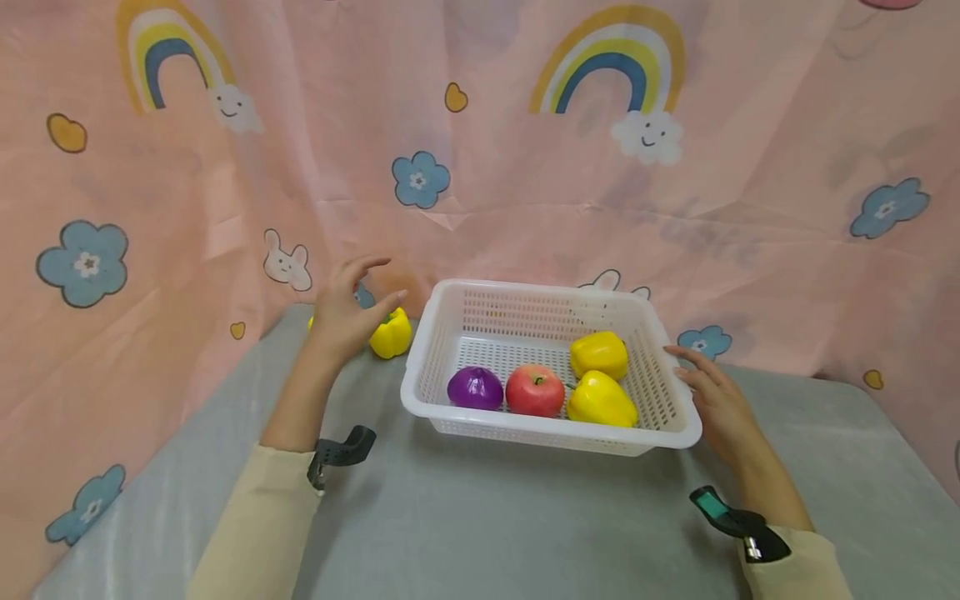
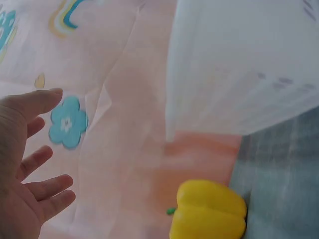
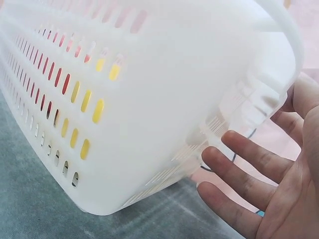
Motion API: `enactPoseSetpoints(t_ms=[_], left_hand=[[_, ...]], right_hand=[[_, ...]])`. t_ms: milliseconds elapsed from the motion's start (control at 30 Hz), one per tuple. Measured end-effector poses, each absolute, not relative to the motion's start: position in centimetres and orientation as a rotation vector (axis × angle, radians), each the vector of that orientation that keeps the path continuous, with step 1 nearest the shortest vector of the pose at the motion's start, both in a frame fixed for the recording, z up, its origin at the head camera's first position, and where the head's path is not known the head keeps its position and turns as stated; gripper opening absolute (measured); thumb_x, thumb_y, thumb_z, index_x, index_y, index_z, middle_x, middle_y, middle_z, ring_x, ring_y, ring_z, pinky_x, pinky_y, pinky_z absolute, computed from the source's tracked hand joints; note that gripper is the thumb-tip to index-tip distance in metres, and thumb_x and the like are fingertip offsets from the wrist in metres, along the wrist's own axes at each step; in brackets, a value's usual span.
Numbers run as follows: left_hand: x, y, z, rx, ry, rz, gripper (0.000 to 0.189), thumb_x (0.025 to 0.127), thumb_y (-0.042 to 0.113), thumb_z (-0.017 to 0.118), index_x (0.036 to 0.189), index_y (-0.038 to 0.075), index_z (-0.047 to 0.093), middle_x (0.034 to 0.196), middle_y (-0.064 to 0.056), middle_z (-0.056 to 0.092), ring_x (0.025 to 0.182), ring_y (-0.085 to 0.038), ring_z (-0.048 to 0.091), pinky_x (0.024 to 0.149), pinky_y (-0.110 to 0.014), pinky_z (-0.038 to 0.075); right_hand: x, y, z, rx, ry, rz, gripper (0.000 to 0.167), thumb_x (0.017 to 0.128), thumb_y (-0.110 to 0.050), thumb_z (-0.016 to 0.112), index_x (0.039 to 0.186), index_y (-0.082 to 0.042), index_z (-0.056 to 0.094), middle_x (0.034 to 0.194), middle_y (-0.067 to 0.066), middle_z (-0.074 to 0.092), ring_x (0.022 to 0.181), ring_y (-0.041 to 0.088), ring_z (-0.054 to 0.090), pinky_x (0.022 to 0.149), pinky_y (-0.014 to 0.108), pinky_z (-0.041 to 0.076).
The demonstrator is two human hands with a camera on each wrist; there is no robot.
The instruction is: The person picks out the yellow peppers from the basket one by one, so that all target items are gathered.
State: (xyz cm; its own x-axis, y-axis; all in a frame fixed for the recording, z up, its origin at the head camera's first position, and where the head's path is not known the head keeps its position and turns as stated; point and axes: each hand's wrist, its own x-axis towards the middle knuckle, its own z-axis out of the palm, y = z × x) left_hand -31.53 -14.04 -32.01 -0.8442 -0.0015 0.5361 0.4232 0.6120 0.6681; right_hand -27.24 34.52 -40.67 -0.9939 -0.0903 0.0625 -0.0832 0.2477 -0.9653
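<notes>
A white slotted plastic basket [image 1: 525, 432] stands on the table, holding a purple onion-like vegetable [image 1: 476, 388], a red apple [image 1: 535, 391] and two yellow bell peppers [image 1: 598, 355]. Left of it my left hand [image 1: 347, 312] is raised with thumb and fingers apart, nothing between them. Close behind that hand sits another yellow bell pepper [image 1: 391, 335], seen whole-sided below the basket in the left wrist view [image 2: 209, 211]. A yellow bit past the hand's left edge is mostly hidden. My right hand [image 1: 720, 408] is at the basket's right end, fingers extended along its outer wall and thumb by the rim.
A grey cloth [image 1: 480, 517] covers the table. Behind it hangs a pink curtain [image 1: 495, 242] printed with rainbows and flowers, close to the basket's far side. Black straps [image 1: 341, 450] sit on both wrists.
</notes>
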Motion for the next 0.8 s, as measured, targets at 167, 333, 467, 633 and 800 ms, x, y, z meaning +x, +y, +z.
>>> enactPoseSetpoints(t_ms=[167, 333, 467, 633, 800], left_hand=[[-31.3, -11.7, -31.1, -0.463, -2.369, -1.078, 0.049, 0.088, 0.024, 0.079, 0.134, 0.012, 0.063, 0.144, -0.013, 0.055, 0.135, -0.034, 0.050, 0.112, -0.060, 0.044], [-31.3, -9.4, -30.9, -0.544, -2.386, -1.044, 0.048, 0.089, 0.024, 0.078, 0.133, 0.011, 0.063, 0.142, -0.012, 0.057, 0.134, -0.031, 0.051, 0.111, -0.056, 0.047], [-31.4, -7.7, -30.9, -0.578, -2.396, -1.019, 0.049, 0.089, 0.025, 0.078, 0.134, 0.013, 0.063, 0.141, -0.012, 0.058, 0.133, -0.029, 0.054, 0.108, -0.052, 0.051], [-31.2, -5.5, -30.7, -0.628, -2.422, -1.022, 0.051, 0.088, 0.025, 0.078, 0.136, 0.015, 0.062, 0.141, -0.009, 0.058, 0.134, -0.028, 0.054, 0.109, -0.049, 0.051], [-30.7, -3.1, -30.6, -0.662, -2.470, -1.008, 0.050, 0.091, 0.029, 0.076, 0.138, 0.018, 0.061, 0.143, -0.004, 0.057, 0.136, -0.024, 0.053, 0.111, -0.047, 0.050]], right_hand=[[-27.3, 34.5, -40.8, -0.170, 2.431, -1.971, 0.040, 0.108, -0.035, 0.043, 0.148, -0.032, 0.043, 0.123, -0.025, 0.051, 0.096, -0.004, 0.067, 0.075, 0.024, 0.062], [-27.2, 34.5, -40.8, -0.174, 2.412, -1.992, 0.037, 0.109, -0.035, 0.043, 0.146, -0.034, 0.044, 0.122, -0.025, 0.051, 0.096, -0.004, 0.066, 0.074, 0.023, 0.062], [-27.3, 34.5, -40.7, -0.161, 2.428, -1.967, 0.038, 0.109, -0.037, 0.042, 0.146, -0.035, 0.043, 0.121, -0.026, 0.051, 0.096, -0.005, 0.066, 0.075, 0.023, 0.062], [-27.4, 34.5, -40.8, -0.139, 2.442, -1.950, 0.039, 0.108, -0.039, 0.043, 0.147, -0.035, 0.043, 0.122, -0.026, 0.050, 0.096, -0.005, 0.066, 0.076, 0.024, 0.062], [-27.6, 34.4, -40.8, -0.121, 2.411, -1.968, 0.038, 0.108, -0.039, 0.043, 0.146, -0.036, 0.044, 0.122, -0.026, 0.050, 0.096, -0.006, 0.066, 0.076, 0.024, 0.062]])
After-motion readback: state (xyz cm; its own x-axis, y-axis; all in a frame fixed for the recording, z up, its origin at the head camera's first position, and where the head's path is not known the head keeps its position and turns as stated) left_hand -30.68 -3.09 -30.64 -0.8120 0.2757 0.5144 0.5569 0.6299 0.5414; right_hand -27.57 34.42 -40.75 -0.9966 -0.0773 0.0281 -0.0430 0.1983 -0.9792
